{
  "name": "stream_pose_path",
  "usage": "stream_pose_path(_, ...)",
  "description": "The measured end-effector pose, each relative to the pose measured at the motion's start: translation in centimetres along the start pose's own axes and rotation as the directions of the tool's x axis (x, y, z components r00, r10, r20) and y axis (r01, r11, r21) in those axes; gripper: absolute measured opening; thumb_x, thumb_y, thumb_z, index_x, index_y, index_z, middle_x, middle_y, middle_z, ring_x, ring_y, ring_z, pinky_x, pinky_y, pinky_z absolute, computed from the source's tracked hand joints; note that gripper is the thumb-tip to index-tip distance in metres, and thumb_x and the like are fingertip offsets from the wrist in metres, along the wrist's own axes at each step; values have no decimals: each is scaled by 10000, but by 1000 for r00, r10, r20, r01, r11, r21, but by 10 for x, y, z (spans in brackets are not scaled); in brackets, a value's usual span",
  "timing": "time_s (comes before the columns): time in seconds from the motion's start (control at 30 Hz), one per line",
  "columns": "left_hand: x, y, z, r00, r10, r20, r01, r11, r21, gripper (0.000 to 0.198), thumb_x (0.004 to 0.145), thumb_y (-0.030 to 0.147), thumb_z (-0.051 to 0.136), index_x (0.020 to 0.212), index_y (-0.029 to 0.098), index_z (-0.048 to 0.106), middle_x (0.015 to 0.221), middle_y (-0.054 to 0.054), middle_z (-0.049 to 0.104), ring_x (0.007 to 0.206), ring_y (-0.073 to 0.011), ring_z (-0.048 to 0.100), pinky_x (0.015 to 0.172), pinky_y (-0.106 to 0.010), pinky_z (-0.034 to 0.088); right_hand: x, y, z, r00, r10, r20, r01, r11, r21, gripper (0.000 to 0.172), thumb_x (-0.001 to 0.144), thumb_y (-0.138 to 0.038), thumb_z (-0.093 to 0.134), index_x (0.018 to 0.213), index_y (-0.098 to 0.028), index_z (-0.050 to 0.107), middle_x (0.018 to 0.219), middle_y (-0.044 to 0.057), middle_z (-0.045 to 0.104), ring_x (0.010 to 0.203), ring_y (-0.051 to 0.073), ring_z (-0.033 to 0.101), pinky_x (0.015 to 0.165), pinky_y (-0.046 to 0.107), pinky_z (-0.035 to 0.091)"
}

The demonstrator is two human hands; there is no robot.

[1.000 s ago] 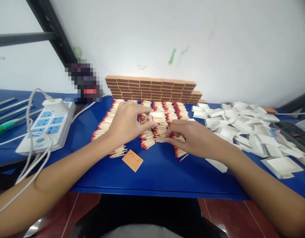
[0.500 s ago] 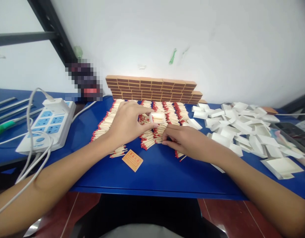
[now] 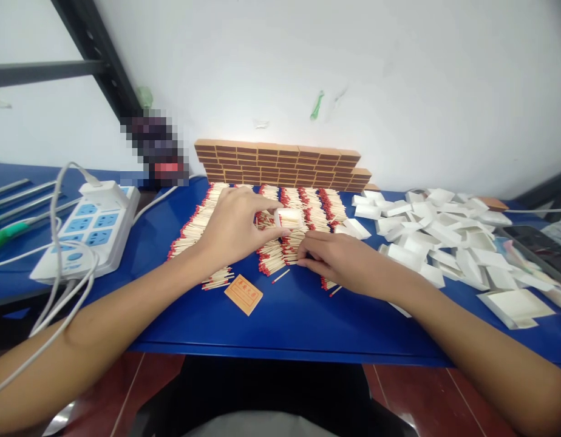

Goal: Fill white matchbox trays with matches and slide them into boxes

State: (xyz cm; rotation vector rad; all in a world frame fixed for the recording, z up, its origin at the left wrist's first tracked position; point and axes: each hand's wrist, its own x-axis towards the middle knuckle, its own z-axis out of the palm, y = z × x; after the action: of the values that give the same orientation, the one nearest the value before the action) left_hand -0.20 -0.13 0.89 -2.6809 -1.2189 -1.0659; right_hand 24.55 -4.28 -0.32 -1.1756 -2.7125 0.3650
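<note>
My left hand (image 3: 235, 227) is closed on a small white matchbox tray (image 3: 290, 217), held just above rows of red-tipped matches (image 3: 310, 209) spread on the blue table (image 3: 285, 315). My right hand (image 3: 339, 261) rests low on the matches beside the tray, fingers pinched together on a bunch of matches. One loose match (image 3: 280, 277) lies on the table just in front of the pile. An orange matchbox sleeve (image 3: 244, 294) lies flat near the front, below my left wrist.
A wall of stacked brown matchboxes (image 3: 280, 164) stands at the back. Several white empty trays (image 3: 444, 233) are heaped at the right, beside a dark phone (image 3: 540, 246). A white power strip (image 3: 87, 227) with cables sits at the left, with tools (image 3: 11, 209) beyond it.
My right hand has slid a little left toward the tray, uncovering a white tray behind it. A single match now lies loose in front of the pile. My left hand has stayed put.
</note>
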Motion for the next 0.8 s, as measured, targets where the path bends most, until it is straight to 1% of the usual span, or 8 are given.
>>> stream_pose_path(0.13, 0, -1, 0, 999, -20, 35, 19, 999, 28, 374, 781, 476, 931, 1066, 254, 835, 953, -36, 834, 903, -276, 714, 859, -409, 450, -2, 4, -3, 999, -21, -37, 20, 999, -26, 164, 1092, -271, 553, 967, -196, 630, 945, 55, 696, 803, 200, 653, 709, 316, 451)
stream_pose_path(0.27, -1, -1, 0, 994, -11, 110, 4, 998, 64, 394, 779, 468, 936, 1088, 245, 833, 959, -43, 833, 917, -281, 700, 873, -419, 435, -5, 9, -12, 986, -25, -164, 15, 998, -62, 144, 1082, -272, 569, 970, -200, 626, 897, 42, 656, 748, 186, 615, 660, 299, 428)
stream_pose_path(0.4, -3, 3, 2, 993, 10, 121, -15, 999, 42, 390, 791, 484, 926, 1085, 247, 831, 920, -34, 821, 903, -266, 692, 872, -413, 412, -5, 10, -16, 939, -50, -340, 14, 994, -108, 96, 1066, -260, 601, 999, -197, 629, 879, 32, 640, 713, 173, 582, 614, 284, 400)
stream_pose_path(0.47, -5, 6, 4, 993, 33, 111, -34, 999, 3, 401, 778, 515, 928, 1073, 262, 833, 864, -18, 806, 888, -258, 689, 874, -406, 406, -4, 9, -14, 917, -61, -395, 12, 992, -127, 75, 1061, -243, 602, 1011, -194, 628, 889, 34, 642, 712, 171, 579, 616, 285, 404)
stream_pose_path(0.53, -6, 9, 6, 993, 60, 105, -55, 997, -51, 408, 773, 527, 927, 1079, 274, 831, 847, -3, 802, 886, -246, 690, 885, -399, 403, -3, 8, -12, 905, -67, -420, 6, 989, -144, 72, 1063, -240, 600, 1014, -194, 626, 893, 34, 646, 711, 170, 581, 618, 288, 409)
stream_pose_path(0.63, -9, 11, 8, 991, 98, 95, -86, 989, -120, 387, 799, 518, 912, 1094, 283, 823, 899, 4, 817, 910, -232, 701, 926, -404, 398, -2, 7, -8, 903, -79, -423, 9, 986, -164, 91, 1071, -257, 595, 1014, -194, 627, 891, 33, 650, 712, 171, 590, 621, 290, 417)
stream_pose_path(0.8, -9, 10, 10, 989, 118, 94, -101, 980, -171, 382, 806, 498, 912, 1099, 274, 815, 930, 12, 826, 913, -222, 702, 932, -403, 401, -3, 6, -7, 892, -100, -441, 36, 988, -152, 71, 1064, -241, 608, 1011, -199, 632, 879, 28, 650, 704, 167, 591, 621, 289, 416)
